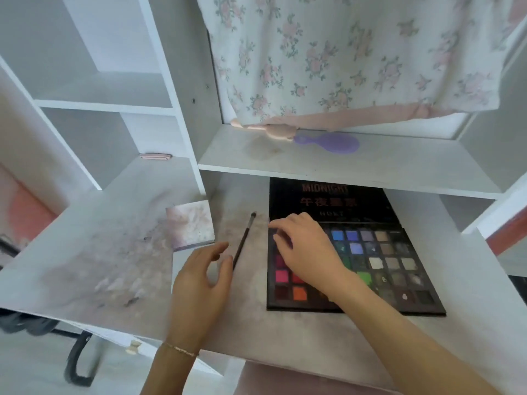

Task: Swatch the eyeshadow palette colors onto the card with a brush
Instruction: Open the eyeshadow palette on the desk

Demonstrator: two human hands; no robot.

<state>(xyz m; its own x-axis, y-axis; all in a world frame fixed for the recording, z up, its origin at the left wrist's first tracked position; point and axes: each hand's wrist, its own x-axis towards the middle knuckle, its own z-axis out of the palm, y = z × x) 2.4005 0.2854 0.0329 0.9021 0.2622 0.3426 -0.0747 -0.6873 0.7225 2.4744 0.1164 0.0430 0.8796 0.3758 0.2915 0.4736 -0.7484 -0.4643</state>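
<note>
Over palette (399, 269), right hand (305, 246) fingers curled.

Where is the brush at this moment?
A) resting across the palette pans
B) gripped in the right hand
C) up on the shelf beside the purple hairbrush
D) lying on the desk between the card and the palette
D: the brush lies on the desk, with the card to its left, the palette to its right, and neither hand gripping it.

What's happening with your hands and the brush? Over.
Left hand open beside brush. Right hand on palette. Card clear.
</note>
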